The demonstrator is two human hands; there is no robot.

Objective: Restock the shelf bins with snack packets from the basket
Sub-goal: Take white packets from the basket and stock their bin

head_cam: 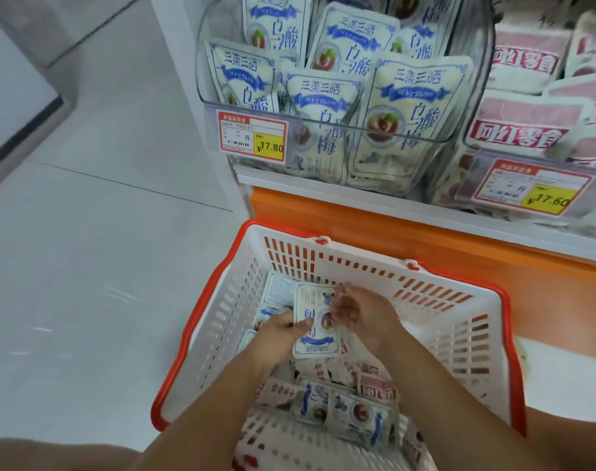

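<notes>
1. Left hand (283, 329) is down inside a white slotted plastic basket with an orange-red rim (222, 317) in the head view. Its thumb and fingers are closed on the lower left edge of a flat blue-and-white snack packet (315, 334).
2. Right hand (361, 311) is at the same packet's right edge with its fingers curled against it. Motion blur hides whether they pinch it, so I cannot tell if this hand grips.
3. The blue-and-white snack packet is printed face up in the far half of the basket, over other packets, with one short end towards the shelf.
4. Loose blue-and-white packets (357, 416) and loose pink-and-white packets (378, 390) lie heaped in the basket's near half, between the two forearms.
5. The basket stands on a pale tiled floor (103, 232), just in front of an orange shelf base (425, 239).
6. Above the base, a clear plastic shelf bin (408, 139) holds stocked blue-and-white packets (323, 93) standing upright with the same print. A red-and-yellow price tag (252, 136) on its front left reads 17.80.
7. Beside it on the right is a second clear bin (514, 154) of pink-and-red packets (521, 134) — its own tag (527, 192) reads 17.60.
</notes>
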